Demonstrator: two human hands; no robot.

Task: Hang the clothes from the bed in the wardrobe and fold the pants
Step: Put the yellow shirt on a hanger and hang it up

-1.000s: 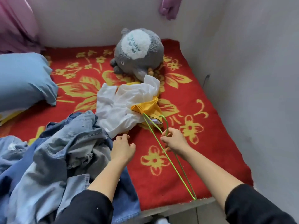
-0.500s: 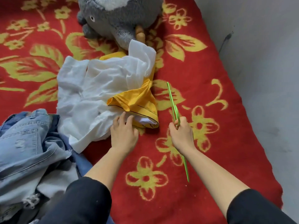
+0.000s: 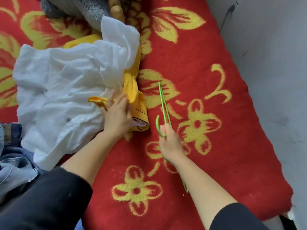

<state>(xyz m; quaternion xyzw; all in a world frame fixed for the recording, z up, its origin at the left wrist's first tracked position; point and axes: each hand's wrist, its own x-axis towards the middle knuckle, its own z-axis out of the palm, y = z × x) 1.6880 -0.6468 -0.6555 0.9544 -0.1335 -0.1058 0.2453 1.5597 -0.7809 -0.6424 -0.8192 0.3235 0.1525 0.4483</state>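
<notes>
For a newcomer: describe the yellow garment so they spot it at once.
On the red blanket with yellow flowers lies a crumpled white sheer garment. The yellow fabric garment pokes out at its right edge, under the left hand. Only it has a black-trimmed hem.

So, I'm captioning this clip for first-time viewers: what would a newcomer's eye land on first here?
The bright red blanket with big yellow flowers fills the frame. On its left lies a crumpled white garment over a yellow garment, where the left hand rests; to the right, the right hand grips a thin green hanger.
</notes>
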